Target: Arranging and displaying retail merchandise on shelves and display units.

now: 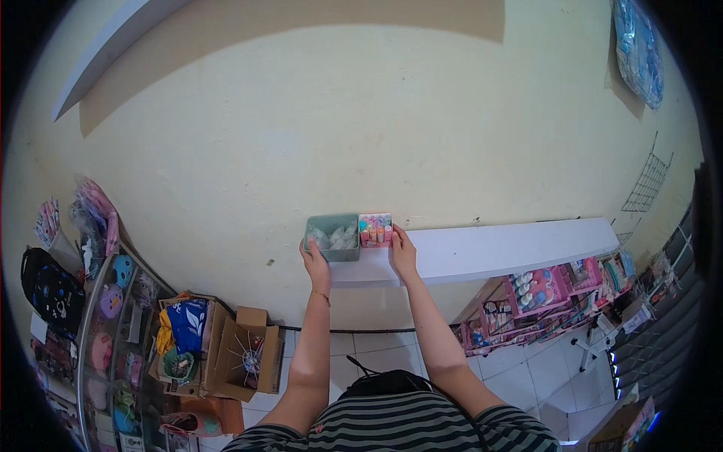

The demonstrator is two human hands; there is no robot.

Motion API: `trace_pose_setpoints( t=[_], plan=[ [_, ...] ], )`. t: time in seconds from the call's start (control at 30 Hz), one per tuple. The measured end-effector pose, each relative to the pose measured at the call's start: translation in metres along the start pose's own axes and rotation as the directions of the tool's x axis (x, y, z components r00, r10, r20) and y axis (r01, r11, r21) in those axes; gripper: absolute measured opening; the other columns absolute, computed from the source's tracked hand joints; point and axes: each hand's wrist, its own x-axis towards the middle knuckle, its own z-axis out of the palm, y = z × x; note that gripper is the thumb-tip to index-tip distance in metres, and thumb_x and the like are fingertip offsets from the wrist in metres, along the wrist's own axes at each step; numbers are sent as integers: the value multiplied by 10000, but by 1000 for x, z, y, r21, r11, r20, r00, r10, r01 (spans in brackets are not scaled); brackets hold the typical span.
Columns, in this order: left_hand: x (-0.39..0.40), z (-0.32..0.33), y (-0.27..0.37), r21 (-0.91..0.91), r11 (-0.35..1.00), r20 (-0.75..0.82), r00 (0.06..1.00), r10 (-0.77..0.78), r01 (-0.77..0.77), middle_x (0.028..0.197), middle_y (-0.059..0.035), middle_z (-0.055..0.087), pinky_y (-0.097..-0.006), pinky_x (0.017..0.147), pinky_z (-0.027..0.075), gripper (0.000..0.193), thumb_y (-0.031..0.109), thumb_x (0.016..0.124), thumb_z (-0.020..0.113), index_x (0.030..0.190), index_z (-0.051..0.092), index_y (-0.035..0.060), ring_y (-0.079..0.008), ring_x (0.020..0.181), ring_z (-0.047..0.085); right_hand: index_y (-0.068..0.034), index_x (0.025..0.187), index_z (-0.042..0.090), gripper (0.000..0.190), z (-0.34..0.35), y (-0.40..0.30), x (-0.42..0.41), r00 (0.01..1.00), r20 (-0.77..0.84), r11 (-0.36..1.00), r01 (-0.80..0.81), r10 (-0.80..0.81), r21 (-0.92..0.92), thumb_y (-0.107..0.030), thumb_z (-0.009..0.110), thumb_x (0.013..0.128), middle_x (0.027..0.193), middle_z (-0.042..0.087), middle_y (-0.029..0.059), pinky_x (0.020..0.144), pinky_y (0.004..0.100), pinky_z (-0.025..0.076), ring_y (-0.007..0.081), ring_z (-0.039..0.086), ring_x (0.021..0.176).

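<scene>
My left hand (315,262) grips the left side of a green plastic basket (342,254), its thumb at the rim. Clear plastic bags with pale contents lie in the basket. Right beside it, a small pink display box (375,242) holds upright tubes with caps of several colours. My right hand (403,251) is at that box's right side, fingers along its edge. Both containers stand at the left end of a white wall shelf (480,248), against the cream wall.
Below the shelf's right part stands a pink rack (539,294) of small goods. Open cardboard boxes (231,359) sit on the tiled floor at the left, next to a glass display case (85,350). A wire grid (648,182) hangs at the right.
</scene>
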Motion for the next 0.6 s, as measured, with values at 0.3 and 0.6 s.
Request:
trace_pose_setpoints(
  t=[0.3,0.6],
  plan=[
    [10,-14,2,-136,990,-18,999,-40,37,1213,-202,427,-311,949,312,534,381,914,400,1250,339,-30,-258,1114,419,-53,1192,501,337,-10,1,-7,999,-41,998,17,-15,54,-226,437,910,1086,582,125,834,273,427,180,560,970],
    [-76,45,80,288,846,-79,869,488,-449,1221,-131,417,-367,997,232,407,178,869,510,1217,393,1,-239,1149,377,-53,1223,463,379,-121,-19,-44,985,-173,985,47,-18,164,-232,495,891,1167,526,115,866,285,410,171,517,1033]
  ],
)
